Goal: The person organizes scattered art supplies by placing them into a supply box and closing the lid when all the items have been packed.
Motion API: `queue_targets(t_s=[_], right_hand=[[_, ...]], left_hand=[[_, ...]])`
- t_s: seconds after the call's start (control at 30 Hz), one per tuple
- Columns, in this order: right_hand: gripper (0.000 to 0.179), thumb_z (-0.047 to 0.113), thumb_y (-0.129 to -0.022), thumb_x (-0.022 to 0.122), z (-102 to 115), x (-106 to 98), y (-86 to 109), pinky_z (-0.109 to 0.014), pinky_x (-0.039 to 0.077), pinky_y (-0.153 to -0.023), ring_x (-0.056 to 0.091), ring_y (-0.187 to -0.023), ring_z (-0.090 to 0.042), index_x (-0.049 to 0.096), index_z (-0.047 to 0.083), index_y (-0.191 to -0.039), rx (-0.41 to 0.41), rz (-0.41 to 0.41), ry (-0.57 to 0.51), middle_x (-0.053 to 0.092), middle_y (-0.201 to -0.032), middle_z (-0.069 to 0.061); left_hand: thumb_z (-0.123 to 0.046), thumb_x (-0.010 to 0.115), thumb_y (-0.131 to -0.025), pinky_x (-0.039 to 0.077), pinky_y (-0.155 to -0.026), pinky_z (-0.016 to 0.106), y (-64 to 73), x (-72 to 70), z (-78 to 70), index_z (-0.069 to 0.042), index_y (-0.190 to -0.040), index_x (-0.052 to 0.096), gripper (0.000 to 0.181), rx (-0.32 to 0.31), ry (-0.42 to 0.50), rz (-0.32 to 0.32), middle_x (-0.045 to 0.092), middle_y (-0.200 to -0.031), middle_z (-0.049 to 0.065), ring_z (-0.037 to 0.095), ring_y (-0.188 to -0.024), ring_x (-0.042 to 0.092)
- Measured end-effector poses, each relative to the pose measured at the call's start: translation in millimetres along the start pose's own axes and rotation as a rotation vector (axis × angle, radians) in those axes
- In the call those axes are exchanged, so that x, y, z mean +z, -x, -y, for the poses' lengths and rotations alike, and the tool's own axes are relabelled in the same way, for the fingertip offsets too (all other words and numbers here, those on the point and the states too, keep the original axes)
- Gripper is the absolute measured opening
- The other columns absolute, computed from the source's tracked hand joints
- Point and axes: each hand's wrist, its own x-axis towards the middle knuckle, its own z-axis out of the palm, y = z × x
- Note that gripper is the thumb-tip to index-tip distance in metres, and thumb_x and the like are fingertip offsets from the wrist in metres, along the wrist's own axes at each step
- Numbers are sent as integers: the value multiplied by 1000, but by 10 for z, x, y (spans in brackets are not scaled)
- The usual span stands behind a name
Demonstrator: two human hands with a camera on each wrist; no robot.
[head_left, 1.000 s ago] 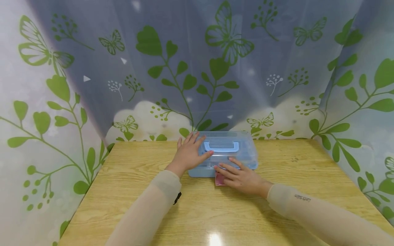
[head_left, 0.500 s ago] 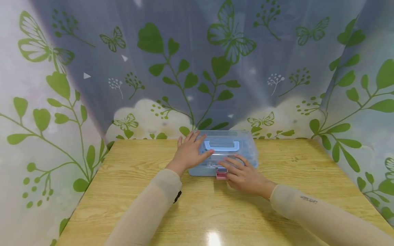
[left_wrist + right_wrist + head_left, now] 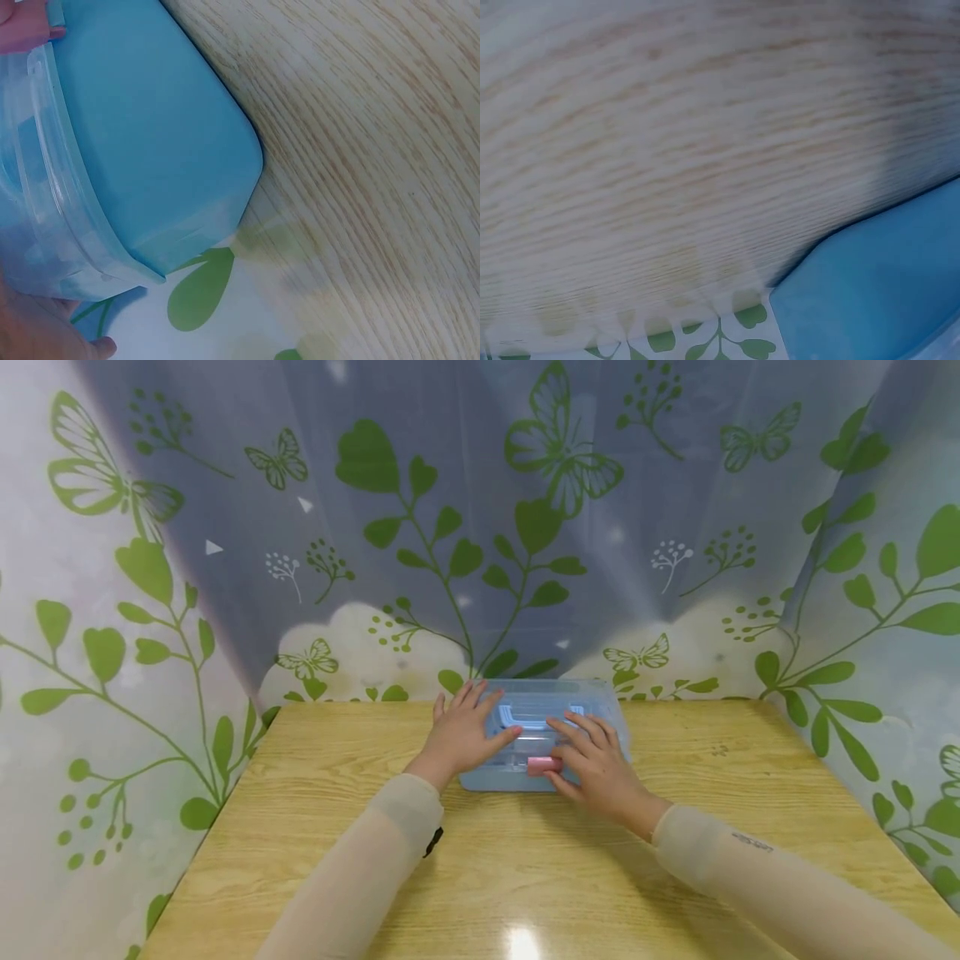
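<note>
A blue plastic storage box (image 3: 483, 779) with a clear lid (image 3: 600, 697) sits near the table's back edge. A light-blue handle (image 3: 517, 722) lies folded on the lid, partly covered by fingers. At the front, a pink latch (image 3: 542, 766) lies up against the lid's edge. My left hand (image 3: 461, 735) rests on the lid's left side, fingers spread; its fingertips (image 3: 101, 346) show beside the box in the left wrist view. With spread fingers over the lid's front right, my right hand (image 3: 600, 772) has thumb and index finger at the latch's right end.
The wooden table (image 3: 315, 827) runs out in front of the box and to both sides. Right behind it hangs a curtain (image 3: 420, 560) printed with leaves and butterflies, which also closes off both sides.
The pink latch has swung up from hanging out at the front to lie against the lid's edge. My right hand has moved up with it onto the lid; my left hand stays put.
</note>
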Motion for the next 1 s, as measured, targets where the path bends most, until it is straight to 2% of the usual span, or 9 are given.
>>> queue_targets(t_s=[0.23, 0.33, 0.4, 0.5, 0.67, 0.83, 1.0], right_hand=[[35, 43, -102, 53, -28, 45, 2, -58, 36, -102, 46, -131, -39, 65, 11, -102, -4, -27, -16, 55, -141, -15], [34, 42, -103, 53, -37, 62, 9, -56, 41, -100, 49, -130, -38, 66, 11, -106, -23, -16, -22, 56, -140, -15], [30, 38, -102, 58, -45, 67, 14, -55, 42, -100, 50, -129, -37, 66, 10, -108, -43, -4, -16, 56, -140, -16], [29, 31, -92, 73, -53, 61, 14, -53, 43, -101, 52, -127, -36, 66, 9, -111, -77, 15, 9, 57, -140, -16], [55, 28, -71, 90, -60, 56, 13, -52, 42, -105, 52, -128, -36, 64, 8, -115, -103, 46, 72, 55, -143, -16], [62, 31, -68, 93, -48, 64, 22, -54, 40, -107, 49, -131, -39, 61, 9, -116, -70, 71, 99, 53, -144, -18], [60, 33, -70, 93, -25, 56, 21, -55, 38, -109, 48, -132, -40, 60, 10, -115, -34, 87, 104, 52, -145, -19]], left_hand=[[-81, 29, -92, 9, -115, 67, 6, -14, -9, -28, -159, 30, 86, 3, 3, -2, 19, -166, 5, 29, -153, 11], [-80, 30, -92, 10, -115, 67, 11, -14, -11, -28, -159, 31, 85, 0, 1, -3, 19, -166, 4, 28, -153, 12], [-80, 30, -92, 10, -115, 67, 13, -11, -10, -28, -159, 31, 85, 2, 1, -6, 19, -166, 4, 29, -153, 12], [-81, 29, -92, 10, -115, 67, 14, -7, -7, -28, -159, 31, 85, 3, 7, -7, 19, -166, 5, 29, -153, 12], [-81, 29, -92, 9, -115, 67, 11, -4, 1, -28, -159, 31, 85, 0, 11, -8, 19, -166, 4, 28, -153, 11], [-80, 30, -92, 9, -116, 67, 10, -6, 2, -28, -159, 31, 84, 3, 15, -10, 19, -166, 4, 28, -153, 12], [-80, 31, -92, 7, -116, 66, 16, -15, -7, -28, -159, 30, 84, 3, 25, -4, 18, -167, 4, 28, -153, 11]])
